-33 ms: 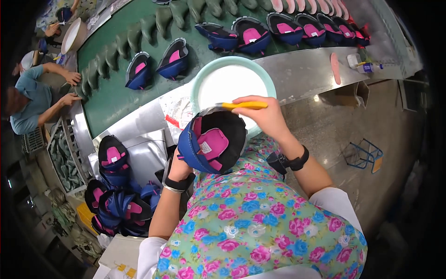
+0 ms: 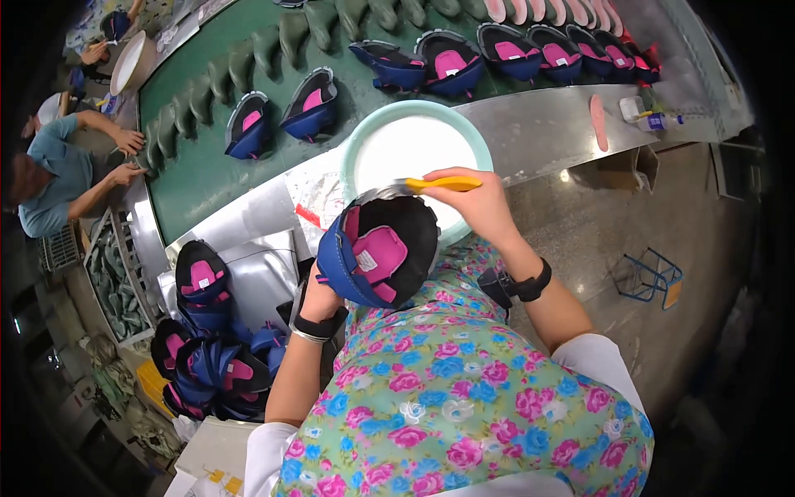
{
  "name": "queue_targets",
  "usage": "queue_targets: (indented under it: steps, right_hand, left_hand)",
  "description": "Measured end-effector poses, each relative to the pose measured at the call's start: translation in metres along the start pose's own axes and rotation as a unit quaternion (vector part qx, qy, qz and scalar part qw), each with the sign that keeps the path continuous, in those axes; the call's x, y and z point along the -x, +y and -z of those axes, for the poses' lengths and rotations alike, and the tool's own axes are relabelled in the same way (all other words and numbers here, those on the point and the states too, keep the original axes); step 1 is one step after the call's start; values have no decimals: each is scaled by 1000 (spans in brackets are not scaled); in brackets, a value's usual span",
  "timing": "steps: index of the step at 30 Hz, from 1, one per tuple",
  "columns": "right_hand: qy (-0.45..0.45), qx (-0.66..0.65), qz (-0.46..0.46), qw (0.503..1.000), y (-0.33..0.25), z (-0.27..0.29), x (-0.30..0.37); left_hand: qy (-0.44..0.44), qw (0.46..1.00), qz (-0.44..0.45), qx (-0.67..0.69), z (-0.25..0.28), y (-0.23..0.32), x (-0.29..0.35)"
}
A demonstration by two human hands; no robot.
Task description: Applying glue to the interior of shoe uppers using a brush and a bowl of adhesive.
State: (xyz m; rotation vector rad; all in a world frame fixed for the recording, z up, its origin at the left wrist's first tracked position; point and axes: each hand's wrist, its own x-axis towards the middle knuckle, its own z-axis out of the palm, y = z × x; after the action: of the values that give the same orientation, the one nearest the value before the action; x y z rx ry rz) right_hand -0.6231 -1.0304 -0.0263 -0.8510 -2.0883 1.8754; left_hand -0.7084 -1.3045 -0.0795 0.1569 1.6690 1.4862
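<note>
My left hand [image 2: 319,296], mostly hidden behind it, grips a blue shoe upper [image 2: 344,265] with a black inside and pink padding. Its open side faces up toward me. In my right hand [image 2: 482,207] is a paintbrush [image 2: 451,183] with a yellow handle. The bristles lie along the far edge of the upper, which looks wet and whitish there. Just beyond both hands stands a pale green basin [image 2: 484,153] holding white liquid [image 2: 410,153].
A green conveyor belt [image 2: 195,195] carries dark green shoe lasts [image 2: 265,50], more uppers [image 2: 447,62] and pink insoles [image 2: 556,10]. Uppers are piled [image 2: 219,364] at my left. A co-worker [image 2: 62,170] handles lasts at far left. A stool [image 2: 654,277] stands right.
The brush and my right hand have shifted very slightly to the right along the upper's edge. My left hand and the upper look unmoved.
</note>
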Motion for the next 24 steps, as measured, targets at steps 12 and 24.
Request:
queue_targets:
  steps: [12,24]
  right_hand:
    - [12,145,-72,987,-18,-26,26]
    - [40,163,23,986,-32,-41,5]
  left_hand:
    - [89,973,-210,-16,22,3,-23]
    - [179,945,-180,204,44,-5,-24]
